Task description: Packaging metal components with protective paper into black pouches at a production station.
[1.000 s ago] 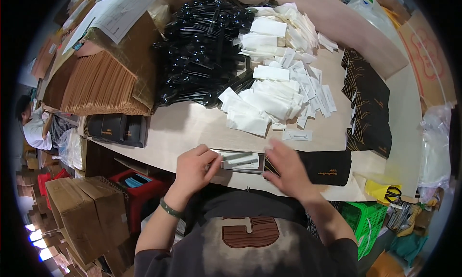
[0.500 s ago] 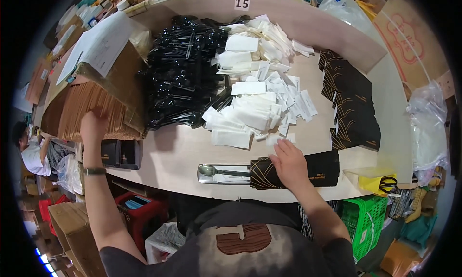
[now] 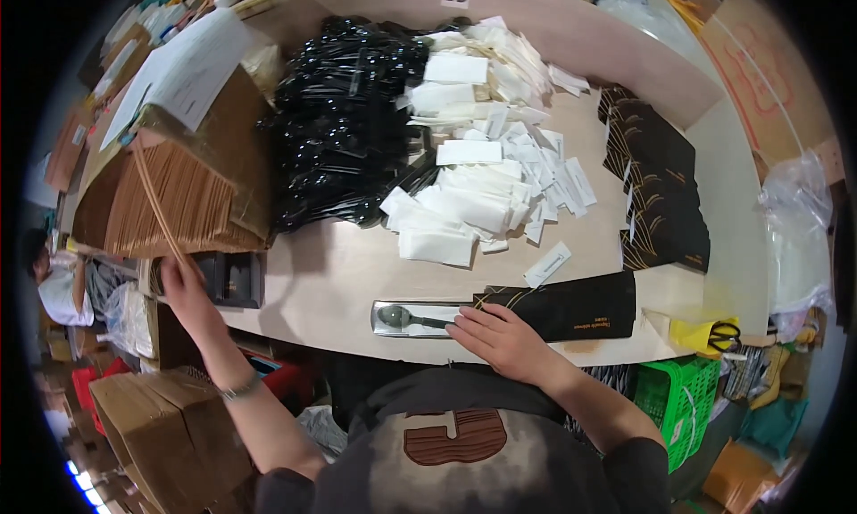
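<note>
A: What can't you make out?

B: The left hand [image 3: 183, 286] is off past the tabletop's [image 3: 330, 277] left edge, at the box of brown paper sleeves [image 3: 170, 202]. Its fingers pinch one thin brown sleeve [image 3: 161, 212], which runs up and away from the hand, but the fingertips themselves are hard to see against the box. A small black box [image 3: 230, 279] sits just beside that hand.

A: And the right hand?

B: The right hand [image 3: 504, 340] lies flat, fingers spread narrow, pressing on the left end of a long black pouch [image 3: 562, 307]. The pouch hides most of the clear-wrapped cutlery [image 3: 415, 319]; only the spoon end sticks out.

A: Which way does that lie?

B: Long axis left to right, along the near edge of the tabletop, spoon bowl pointing left.

A: Any open room?

B: A bare strip of tabletop between the pouch and the heap of white napkins [image 3: 473, 197]. Behind that, the pile of black wrapped cutlery [image 3: 344, 135] and a stack of black pouches [image 3: 656, 188] on the right crowd the rest. Yellow-handled scissors [image 3: 714, 334] sit at the right near corner, partly cut off by the edge.
</note>
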